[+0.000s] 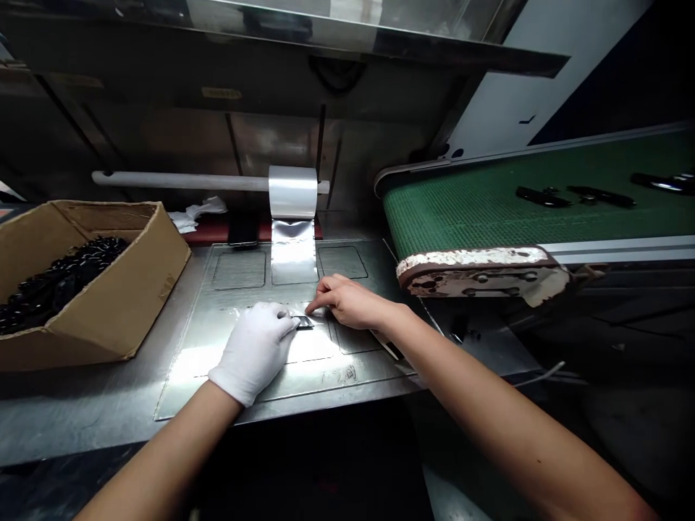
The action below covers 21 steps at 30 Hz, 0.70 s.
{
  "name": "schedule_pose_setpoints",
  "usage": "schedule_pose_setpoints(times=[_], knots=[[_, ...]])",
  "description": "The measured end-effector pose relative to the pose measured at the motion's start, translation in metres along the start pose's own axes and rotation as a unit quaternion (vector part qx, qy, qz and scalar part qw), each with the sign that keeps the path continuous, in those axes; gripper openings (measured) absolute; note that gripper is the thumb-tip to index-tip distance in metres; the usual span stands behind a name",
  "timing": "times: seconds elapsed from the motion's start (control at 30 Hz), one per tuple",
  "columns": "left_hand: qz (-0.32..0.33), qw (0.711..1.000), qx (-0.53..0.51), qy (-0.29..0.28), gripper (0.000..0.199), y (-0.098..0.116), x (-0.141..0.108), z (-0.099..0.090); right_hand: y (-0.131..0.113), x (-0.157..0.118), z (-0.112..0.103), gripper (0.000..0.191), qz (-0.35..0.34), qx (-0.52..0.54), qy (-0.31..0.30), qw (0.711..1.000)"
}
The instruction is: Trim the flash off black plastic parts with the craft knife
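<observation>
My left hand (pixel 258 347), in a white glove, is closed with its fingertips on a small glossy black part (pixel 305 323) just above the metal plate (pixel 217 387). My bare right hand (pixel 347 300) comes in from the right, its fingers curled and the index fingertip pointing down beside that part. Whatever the right fingers pinch, if anything, is too small to make out. Shiny glare surrounds the fingertips, so any thin film there is hard to tell from the plate. Behind the hands, a strip from a roll of clear film (pixel 293 192) hangs down onto the plate.
At the left stands a cardboard box (pixel 163 264) with many black parts (pixel 70 278). A green conveyor belt (pixel 461 213) on the right carries several black parts (pixel 543 197). The roll sits on a white rod (pixel 184 181). Crumpled white paper (pixel 200 211) lies behind the box.
</observation>
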<state>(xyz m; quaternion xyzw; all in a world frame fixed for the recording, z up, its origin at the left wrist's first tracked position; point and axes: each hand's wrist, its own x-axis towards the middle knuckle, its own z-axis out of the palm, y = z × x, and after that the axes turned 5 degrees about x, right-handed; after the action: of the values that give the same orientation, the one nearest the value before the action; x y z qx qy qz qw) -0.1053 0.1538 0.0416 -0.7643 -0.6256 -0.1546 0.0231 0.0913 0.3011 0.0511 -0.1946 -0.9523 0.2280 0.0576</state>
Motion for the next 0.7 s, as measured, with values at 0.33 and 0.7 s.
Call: schedule_pose_setpoints(times=[0.33, 0.7], knots=[[-0.001, 1.000, 0.002, 0.001, 0.031, 0.001, -0.002, -0.002, -0.021, -0.019, -0.031, 0.029, 0.018, -0.096, 0.021, 0.995], [0.030, 0.998, -0.048, 0.042, 0.024, -0.001, -0.008, 0.000, -0.050, -0.052, -0.024, 0.029, 0.083, -0.130, 0.062, 0.986]])
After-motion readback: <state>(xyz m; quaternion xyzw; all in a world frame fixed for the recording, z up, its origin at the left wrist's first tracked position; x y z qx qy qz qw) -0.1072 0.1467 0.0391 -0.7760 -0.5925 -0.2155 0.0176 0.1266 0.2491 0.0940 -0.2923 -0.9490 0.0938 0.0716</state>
